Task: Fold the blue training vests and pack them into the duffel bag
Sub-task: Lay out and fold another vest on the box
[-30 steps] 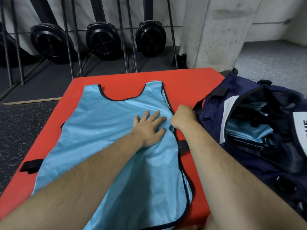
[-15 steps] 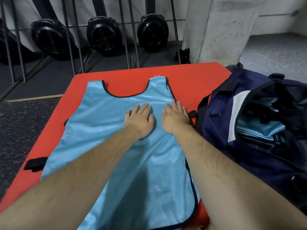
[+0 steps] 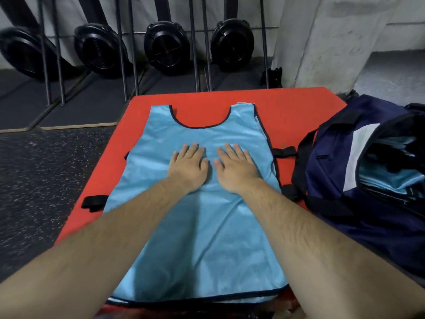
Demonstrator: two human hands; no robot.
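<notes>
A light blue training vest [image 3: 207, 231] with dark trim lies spread flat on a red mat [image 3: 287, 107], neck hole pointing away from me. My left hand [image 3: 187, 166] and my right hand [image 3: 236, 168] rest side by side, palms down with straight fingers, on the vest's chest. To the right stands a navy duffel bag [image 3: 333, 180], its top open, with folded blue vests [image 3: 388, 183] showing inside.
Black straps [image 3: 93, 202] stick out from the mat's left and right edges. Behind the mat stand several black fan wheels [image 3: 166, 48] and metal rails on dark floor mats. A concrete pillar [image 3: 326, 38] rises at the back right. Speckled black floor lies to the left.
My right hand let go of the vest's right edge, opened and came to lie flat beside my left hand on the chest. The view shifted so more of the vest's hem shows.
</notes>
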